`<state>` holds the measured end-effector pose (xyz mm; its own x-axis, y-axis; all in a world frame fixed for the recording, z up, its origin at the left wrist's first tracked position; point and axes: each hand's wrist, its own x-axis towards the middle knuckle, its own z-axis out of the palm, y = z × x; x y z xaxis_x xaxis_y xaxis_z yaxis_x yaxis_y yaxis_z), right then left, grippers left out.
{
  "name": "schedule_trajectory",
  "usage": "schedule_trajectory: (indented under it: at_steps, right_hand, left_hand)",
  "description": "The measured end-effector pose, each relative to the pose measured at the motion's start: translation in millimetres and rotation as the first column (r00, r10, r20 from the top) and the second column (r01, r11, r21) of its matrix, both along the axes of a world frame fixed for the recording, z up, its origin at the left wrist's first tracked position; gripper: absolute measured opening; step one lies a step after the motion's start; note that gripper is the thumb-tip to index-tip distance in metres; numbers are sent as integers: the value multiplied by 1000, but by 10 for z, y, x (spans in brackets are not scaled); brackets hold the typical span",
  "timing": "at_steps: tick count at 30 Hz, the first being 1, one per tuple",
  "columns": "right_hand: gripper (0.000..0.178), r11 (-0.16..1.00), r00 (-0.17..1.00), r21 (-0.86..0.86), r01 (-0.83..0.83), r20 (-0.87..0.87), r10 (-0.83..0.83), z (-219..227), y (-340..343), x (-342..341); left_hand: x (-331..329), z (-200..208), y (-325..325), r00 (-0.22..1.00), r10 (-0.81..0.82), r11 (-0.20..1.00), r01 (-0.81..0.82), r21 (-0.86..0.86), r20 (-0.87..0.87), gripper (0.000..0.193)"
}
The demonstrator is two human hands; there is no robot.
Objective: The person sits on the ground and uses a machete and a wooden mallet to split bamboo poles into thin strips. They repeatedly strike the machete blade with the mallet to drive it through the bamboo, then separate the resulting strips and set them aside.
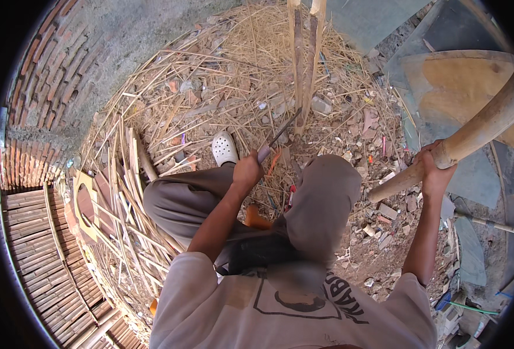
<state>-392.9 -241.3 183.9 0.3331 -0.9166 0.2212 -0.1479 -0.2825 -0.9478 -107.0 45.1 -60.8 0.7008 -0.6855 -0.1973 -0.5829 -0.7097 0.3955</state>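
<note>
My left hand (249, 170) is closed round the pale handle of a long knife (281, 132). Its thin dark blade points up and away, with the tip by the foot of two split bamboo pieces (304, 70) standing upright. On the right, my right hand (436, 168) grips a thick bamboo pole (482, 121) just below a joint. The pole slants from its lower end beside my knee up to the right edge of the view. My fingers hide part of the pole's underside.
Straw and bamboo splints (210, 75) cover the rubble-strewn ground. A brick wall (56, 64) rises at the left, above a slatted bamboo panel (42, 250). Flat grey sheets (472, 174) and a tan board (454, 81) lie right. My white clog (224, 148) rests ahead.
</note>
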Motion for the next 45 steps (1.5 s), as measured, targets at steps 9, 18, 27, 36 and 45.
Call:
schedule_trajectory:
  at_steps: [9, 18, 27, 36, 45]
  right_hand:
    - [44, 775, 569, 627, -80, -609, 552, -2691, 489, -719]
    - [16, 991, 951, 132, -34, -299, 72, 189, -50, -221]
    - [47, 936, 651, 329, -128, -684, 329, -2169, 331, -388]
    - [18, 954, 837, 292, -71, -502, 216, -923, -134, -619]
    - [13, 995, 993, -23, 100, -57, -101, -922, -144, -86]
  left_hand:
    - [2, -66, -145, 997, 14, 998, -10, 54, -76, 27]
    - [-179, -149, -41, 990, 69, 997, -64, 46, -119, 27]
    - [-170, -75, -68, 983, 100, 993, -89, 78, -152, 28]
    - [-243, -380, -98, 996, 13, 999, -10, 30, -91, 24]
    - [-278, -350, -30, 988, 65, 994, -51, 97, -137, 31]
